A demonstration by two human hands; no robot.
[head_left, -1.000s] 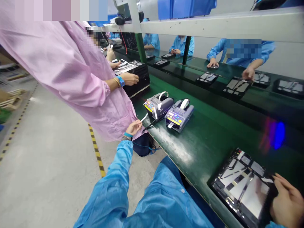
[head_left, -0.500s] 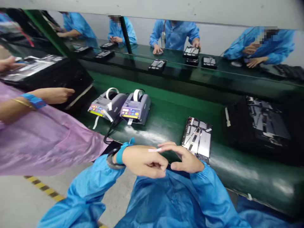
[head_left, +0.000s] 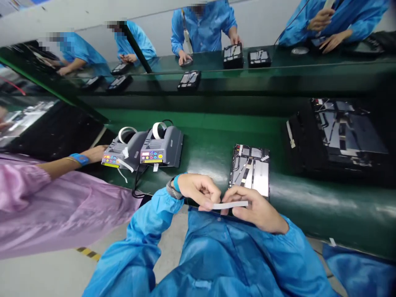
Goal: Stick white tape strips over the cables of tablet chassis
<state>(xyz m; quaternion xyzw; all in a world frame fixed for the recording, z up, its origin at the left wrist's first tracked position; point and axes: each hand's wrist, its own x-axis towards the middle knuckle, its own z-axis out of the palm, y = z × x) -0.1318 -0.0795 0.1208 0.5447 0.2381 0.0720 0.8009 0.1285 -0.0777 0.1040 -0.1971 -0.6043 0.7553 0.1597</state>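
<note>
A short white tape strip [head_left: 231,205] stretches sideways above my lap at the bench edge. Its left end is pinched between the thumb and fingers of my left hand [head_left: 199,190]. The free end reaches across the curved fingers of my right hand [head_left: 258,209], whose thumb and forefinger stand apart; whether they touch the tape is unclear. Just behind the right hand lies an opened tablet-like device [head_left: 261,175], its grey inner plates and dark flat cables facing up. The hands cover its near edge.
Two grey tape dispensers [head_left: 167,144] with white rolls stand left on the green bench [head_left: 204,136]. A stack of black devices [head_left: 301,144] is at right. At far left, a co-worker's hand [head_left: 95,154] is beside a dispenser. Co-workers in blue sit across the bench.
My left hand came from the left dispenser to my front, and my right hand left the device's edge. The tape is now in my left fingers. The view swung right.
</note>
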